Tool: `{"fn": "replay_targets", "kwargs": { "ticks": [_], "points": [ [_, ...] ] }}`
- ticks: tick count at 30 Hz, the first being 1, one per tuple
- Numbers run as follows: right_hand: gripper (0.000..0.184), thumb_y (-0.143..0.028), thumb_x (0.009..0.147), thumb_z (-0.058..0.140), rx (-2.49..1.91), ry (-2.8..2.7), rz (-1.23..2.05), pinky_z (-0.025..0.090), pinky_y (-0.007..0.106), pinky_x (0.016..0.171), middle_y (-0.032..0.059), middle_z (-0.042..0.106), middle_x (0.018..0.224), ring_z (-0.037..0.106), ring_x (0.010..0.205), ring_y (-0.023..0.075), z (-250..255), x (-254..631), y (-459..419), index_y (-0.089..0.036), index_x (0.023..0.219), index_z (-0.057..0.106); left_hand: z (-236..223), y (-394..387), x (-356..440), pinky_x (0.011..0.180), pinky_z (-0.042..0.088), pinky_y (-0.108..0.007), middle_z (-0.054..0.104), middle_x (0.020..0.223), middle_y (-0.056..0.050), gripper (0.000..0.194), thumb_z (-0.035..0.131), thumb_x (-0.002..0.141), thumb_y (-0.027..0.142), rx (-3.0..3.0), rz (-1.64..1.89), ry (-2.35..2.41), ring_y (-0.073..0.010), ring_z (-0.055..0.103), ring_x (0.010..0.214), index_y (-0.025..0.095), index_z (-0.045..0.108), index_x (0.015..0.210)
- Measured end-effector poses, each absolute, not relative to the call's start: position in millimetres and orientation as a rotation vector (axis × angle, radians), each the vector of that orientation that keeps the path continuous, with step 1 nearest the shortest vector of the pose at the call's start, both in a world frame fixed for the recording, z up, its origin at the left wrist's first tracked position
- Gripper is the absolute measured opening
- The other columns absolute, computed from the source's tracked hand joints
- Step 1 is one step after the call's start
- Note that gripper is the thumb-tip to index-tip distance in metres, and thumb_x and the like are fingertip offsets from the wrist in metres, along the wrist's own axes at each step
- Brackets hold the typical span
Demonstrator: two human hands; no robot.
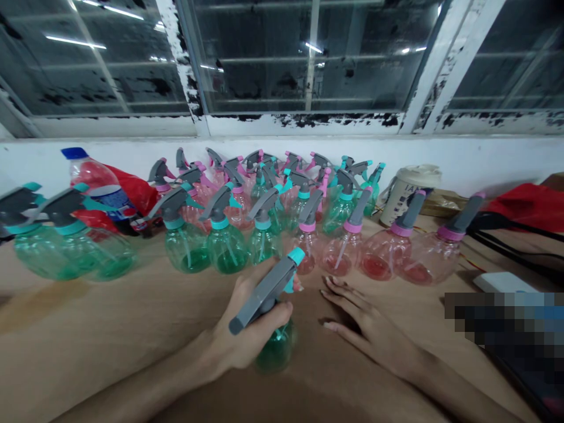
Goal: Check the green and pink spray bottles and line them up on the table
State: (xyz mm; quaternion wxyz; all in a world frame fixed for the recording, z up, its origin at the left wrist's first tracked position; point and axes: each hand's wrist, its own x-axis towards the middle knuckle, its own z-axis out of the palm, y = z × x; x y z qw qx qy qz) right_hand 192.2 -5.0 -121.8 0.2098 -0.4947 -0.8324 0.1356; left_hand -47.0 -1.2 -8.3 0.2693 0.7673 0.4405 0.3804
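Observation:
My left hand (pixel 247 329) is wrapped round a green spray bottle (pixel 274 348) with a grey trigger head and teal nozzle, holding it on the brown table near the front middle. Just right of it my right hand (pixel 359 320) lies on the table with its fingers stretched out and slightly spread, holding nothing. Beyond both hands stand several green spray bottles (pixel 224 244) and several pink spray bottles (pixel 383 252) in rows that reach back to the wall.
Two more green spray bottles (pixel 66 249) stand at the far left. A red-labelled drink bottle (pixel 103 185) leans by a red bag. A white lidded cup (pixel 408 191), black cables (pixel 520 244), a white flat box (pixel 502 282) and red cloth (pixel 529 205) are at the right.

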Motion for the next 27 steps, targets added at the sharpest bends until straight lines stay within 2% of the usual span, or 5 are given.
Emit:
{"fn": "replay_targets", "kwargs": {
  "ticks": [3, 7, 11, 17, 27],
  "points": [
    [0.051, -0.048, 0.089, 0.050, -1.367, -2.311, 0.375, 0.033, 0.049, 0.109, 0.0070, 0.044, 0.144, 0.037, 0.133, 0.0253, -121.9, 192.4, -4.9, -0.024, 0.134, 0.049, -9.3, -1.9, -48.1, 0.055, 0.045, -0.029, 0.050, 0.061, 0.003, 0.011, 0.051, 0.067, 0.025, 2.091, 1.040, 1.201, -0.0157, 0.046, 0.057, 0.024, 0.058, 0.075],
    [0.051, -0.048, 0.089, 0.050, -1.353, -2.302, 0.370, 0.033, 0.049, 0.109, 0.0059, 0.044, 0.144, 0.037, 0.133, 0.0250, -123.2, 193.0, -5.0, -0.026, 0.135, 0.046, -8.0, -3.2, -47.3, 0.055, 0.043, -0.028, 0.049, 0.062, 0.003, 0.019, 0.049, 0.067, 0.024, 2.108, 1.017, 1.194, -0.0158, 0.044, 0.057, 0.024, 0.059, 0.084],
    [0.052, -0.049, 0.088, 0.050, -1.367, -2.305, 0.356, 0.033, 0.049, 0.110, 0.0050, 0.043, 0.144, 0.036, 0.134, 0.0249, -125.1, 193.3, -5.4, -0.026, 0.135, 0.047, -6.3, -4.6, -46.4, 0.050, 0.040, -0.026, 0.042, 0.057, 0.005, 0.019, 0.047, 0.070, 0.025, 2.093, 0.996, 1.195, -0.0145, 0.040, 0.052, 0.024, 0.058, 0.085],
    [0.052, -0.048, 0.090, 0.048, -1.359, -2.322, 0.346, 0.034, 0.048, 0.109, 0.0059, 0.043, 0.144, 0.036, 0.134, 0.0246, -126.6, 193.7, -5.0, -0.024, 0.136, 0.046, -14.0, -2.7, -49.6, 0.060, 0.046, -0.029, 0.052, 0.063, 0.002, 0.011, 0.051, 0.072, 0.026, 2.116, 1.016, 1.167, -0.0168, 0.051, 0.060, 0.023, 0.058, 0.080],
    [0.052, -0.047, 0.089, 0.050, -1.341, -2.313, 0.318, 0.035, 0.049, 0.108, 0.0049, 0.045, 0.143, 0.038, 0.133, 0.0252, -128.7, 194.8, -4.7, -0.026, 0.137, 0.044, -13.3, -3.1, -49.1, 0.059, 0.049, -0.029, 0.057, 0.068, 0.001, 0.015, 0.049, 0.071, 0.026, 2.056, 1.004, 1.133, -0.0162, 0.054, 0.059, 0.023, 0.058, 0.083]
  ]
}}
